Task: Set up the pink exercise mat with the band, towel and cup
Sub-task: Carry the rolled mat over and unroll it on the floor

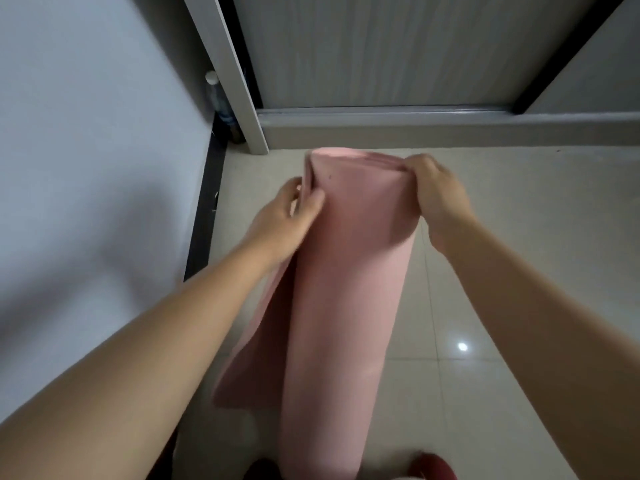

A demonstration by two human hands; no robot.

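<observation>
Two hands [363, 209] grip rolled mat's [346, 289] top.

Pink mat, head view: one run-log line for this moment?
stage: unrolling start | pink mat: rolled, loose flap at left | left hand: grip on flap edge | right hand: grip on top end | floor: tile

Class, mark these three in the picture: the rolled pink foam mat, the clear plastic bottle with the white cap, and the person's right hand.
Rolled pink foam mat [349, 289], head view: middle of the roll.
Clear plastic bottle with white cap [217, 98], head view: its body.
Right hand [437, 192], head view: back of the hand.
</observation>
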